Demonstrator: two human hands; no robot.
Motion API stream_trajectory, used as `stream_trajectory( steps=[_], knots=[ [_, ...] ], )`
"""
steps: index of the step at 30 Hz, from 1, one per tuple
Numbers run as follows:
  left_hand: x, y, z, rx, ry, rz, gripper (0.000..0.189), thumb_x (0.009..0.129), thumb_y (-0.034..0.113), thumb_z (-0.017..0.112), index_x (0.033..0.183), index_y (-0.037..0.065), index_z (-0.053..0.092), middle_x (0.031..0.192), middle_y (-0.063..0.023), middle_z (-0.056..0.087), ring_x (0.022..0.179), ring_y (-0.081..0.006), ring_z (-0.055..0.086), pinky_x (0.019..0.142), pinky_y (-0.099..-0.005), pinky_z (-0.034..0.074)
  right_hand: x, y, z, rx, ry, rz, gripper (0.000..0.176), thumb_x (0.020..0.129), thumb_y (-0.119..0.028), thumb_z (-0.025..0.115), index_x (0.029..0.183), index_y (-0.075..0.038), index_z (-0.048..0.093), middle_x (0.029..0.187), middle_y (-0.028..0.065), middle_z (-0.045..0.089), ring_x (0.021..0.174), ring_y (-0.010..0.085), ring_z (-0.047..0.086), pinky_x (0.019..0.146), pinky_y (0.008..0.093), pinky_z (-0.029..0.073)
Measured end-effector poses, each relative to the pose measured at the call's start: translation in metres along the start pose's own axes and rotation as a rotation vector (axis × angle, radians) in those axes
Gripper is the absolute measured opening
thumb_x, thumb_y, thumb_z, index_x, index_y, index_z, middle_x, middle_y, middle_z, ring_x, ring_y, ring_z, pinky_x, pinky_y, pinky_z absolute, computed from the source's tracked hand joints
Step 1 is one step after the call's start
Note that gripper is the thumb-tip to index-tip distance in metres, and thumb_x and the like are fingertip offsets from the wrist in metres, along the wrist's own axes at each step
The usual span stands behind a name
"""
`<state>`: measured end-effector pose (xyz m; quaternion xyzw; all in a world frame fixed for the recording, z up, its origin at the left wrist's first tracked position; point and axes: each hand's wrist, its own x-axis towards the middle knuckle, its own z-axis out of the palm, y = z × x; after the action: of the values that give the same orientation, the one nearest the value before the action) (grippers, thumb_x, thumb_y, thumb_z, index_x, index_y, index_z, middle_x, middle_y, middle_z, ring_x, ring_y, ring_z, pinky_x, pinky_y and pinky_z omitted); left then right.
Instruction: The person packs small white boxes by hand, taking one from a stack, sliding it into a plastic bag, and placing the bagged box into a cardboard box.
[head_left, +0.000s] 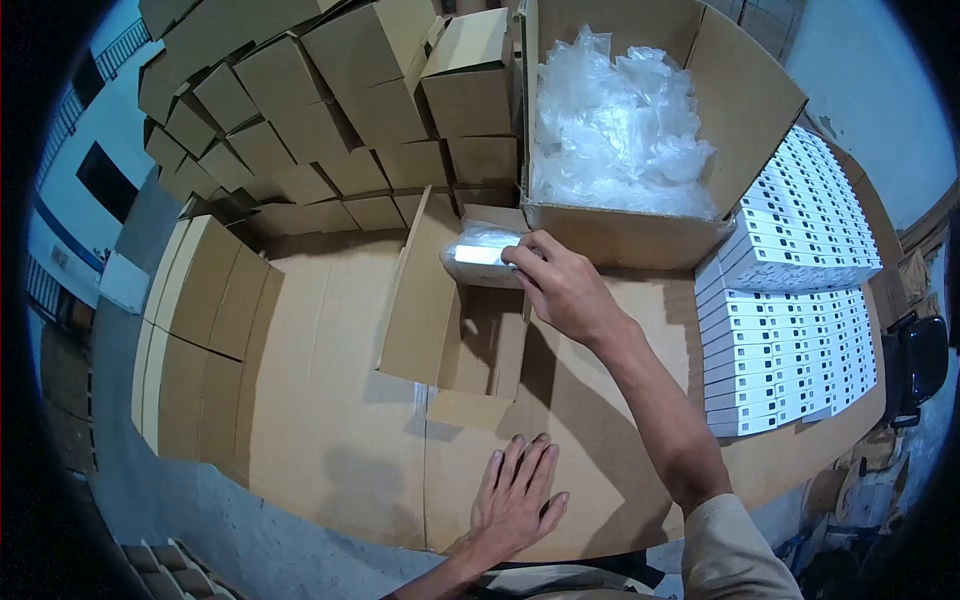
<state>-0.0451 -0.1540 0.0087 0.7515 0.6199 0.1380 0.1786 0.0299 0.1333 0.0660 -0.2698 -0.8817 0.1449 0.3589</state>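
Observation:
My right hand (568,285) is closed, thumb and fingers pinching the right end of a clear plastic-wrapped white packet (478,253). The packet lies over the far end of an open cardboard box (420,300), whose near part shows bare brown walls inside. One long flap stands up on the box's left side, and a short flap folds out toward me. My left hand (515,495) rests palm down with fingers stretched on the cardboard sheet (330,400), just in front of the box, holding nothing.
A large carton (620,230) filled with crumpled clear plastic bags (620,130) stands behind my right hand. Rows of white boxes (785,350) are stacked at the right. Brown cartons (370,110) pile up at the back left, with closed ones (205,340) at the left edge.

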Motion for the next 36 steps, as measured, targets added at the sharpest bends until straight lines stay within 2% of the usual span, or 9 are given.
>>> stream_trajectory(
  steps=[3, 9, 15, 21, 24, 27, 28, 33, 36],
  knots=[
    [0.001, -0.001, -0.001, 0.004, 0.005, 0.006, 0.073, 0.094, 0.045, 0.064, 0.15, 0.002, 0.046, 0.156, -0.0175, 0.042, 0.146, -0.0411, 0.035, 0.118, -0.0591, 0.029, 0.001, 0.0, 0.005, -0.069, -0.035, 0.025, 0.028, 0.088, -0.002, 0.072, 0.114, -0.009, 0.064, 0.107, 0.0134, 0.061, 0.092, 0.0369, 0.068, 0.077, 0.046, 0.058],
    [0.002, -0.002, 0.0, -0.016, 0.001, 0.005, 0.073, 0.094, 0.045, 0.065, 0.15, 0.002, 0.046, 0.156, -0.0178, 0.043, 0.145, -0.0423, 0.036, 0.118, -0.059, 0.029, 0.008, 0.004, 0.008, -0.206, -0.168, 0.112, 0.018, 0.089, -0.013, 0.074, 0.105, -0.009, 0.068, 0.107, 0.0125, 0.063, 0.091, 0.0351, 0.069, 0.077, 0.0483, 0.057],
    [0.001, -0.003, 0.002, -0.029, 0.025, 0.007, 0.072, 0.093, 0.043, 0.066, 0.149, 0.002, 0.048, 0.155, -0.0179, 0.044, 0.145, -0.0426, 0.036, 0.118, -0.0588, 0.028, 0.013, -0.004, 0.013, -0.3, -0.199, 0.171, 0.013, 0.088, -0.018, 0.076, 0.095, -0.008, 0.072, 0.105, 0.0117, 0.063, 0.091, 0.0341, 0.069, 0.075, 0.0482, 0.057],
    [0.004, 0.003, -0.001, 0.009, 0.011, -0.009, 0.072, 0.092, 0.042, 0.067, 0.149, 0.002, 0.048, 0.155, -0.0182, 0.044, 0.145, -0.042, 0.036, 0.119, -0.0581, 0.028, 0.012, -0.014, 0.0, -0.225, -0.205, 0.272, 0.024, 0.099, -0.026, 0.064, 0.095, -0.005, 0.075, 0.106, 0.0131, 0.059, 0.1, 0.0328, 0.065, 0.083, 0.0489, 0.054],
    [0.01, 0.006, 0.002, 0.021, 0.028, -0.012, 0.073, 0.092, 0.041, 0.067, 0.15, 0.002, 0.046, 0.156, -0.0176, 0.043, 0.145, -0.0411, 0.036, 0.12, -0.0575, 0.027, 0.009, -0.023, -0.012, -0.16, -0.283, 0.335, 0.029, 0.103, -0.028, 0.058, 0.11, -0.005, 0.074, 0.109, 0.0165, 0.056, 0.106, 0.0343, 0.061, 0.089, 0.0485, 0.051],
    [0.031, 0.009, 0.006, 0.026, 0.05, 0.018, 0.074, 0.093, 0.041, 0.066, 0.152, 0.002, 0.043, 0.158, -0.0174, 0.04, 0.146, -0.0415, 0.035, 0.121, -0.0566, 0.026, -0.016, -0.017, -0.011, -0.061, -0.188, 0.275, 0.035, 0.105, -0.028, 0.056, 0.131, -0.007, 0.066, 0.112, 0.0187, 0.053, 0.107, 0.0367, 0.06, 0.092, 0.0479, 0.05],
    [0.039, 0.01, 0.008, 0.017, 0.06, 0.003, 0.074, 0.094, 0.041, 0.064, 0.153, 0.002, 0.042, 0.159, -0.0173, 0.04, 0.146, -0.0412, 0.035, 0.121, -0.0556, 0.026, -0.021, -0.024, -0.021, -0.024, -0.227, 0.316, 0.046, 0.104, -0.029, 0.057, 0.147, -0.011, 0.052, 0.12, 0.0201, 0.052, 0.112, 0.0385, 0.059, 0.096, 0.0474, 0.05],
    [0.088, 0.016, 0.018, -0.036, 0.141, -0.056, 0.076, 0.095, 0.04, 0.062, 0.155, 0.0, 0.038, 0.16, -0.0188, 0.038, 0.146, -0.042, 0.035, 0.122, -0.0532, 0.026, -0.067, -0.037, -0.054, 0.001, -0.192, 0.374, 0.056, 0.101, -0.027, 0.062, 0.153, -0.014, 0.044, 0.142, 0.0244, 0.047, 0.128, 0.0424, 0.053, 0.104, 0.0479, 0.048],
    [0.113, -0.001, 0.042, -0.047, 0.286, 0.063, 0.076, 0.093, 0.036, 0.065, 0.154, -0.001, 0.038, 0.159, -0.0198, 0.04, 0.149, -0.0414, 0.033, 0.122, -0.0539, 0.026, -0.097, -0.044, -0.074, -0.033, -0.151, 0.384, 0.059, 0.099, -0.026, 0.064, 0.154, -0.014, 0.044, 0.148, 0.0269, 0.044, 0.129, 0.047, 0.051, 0.109, 0.0494, 0.045]
  ],
)
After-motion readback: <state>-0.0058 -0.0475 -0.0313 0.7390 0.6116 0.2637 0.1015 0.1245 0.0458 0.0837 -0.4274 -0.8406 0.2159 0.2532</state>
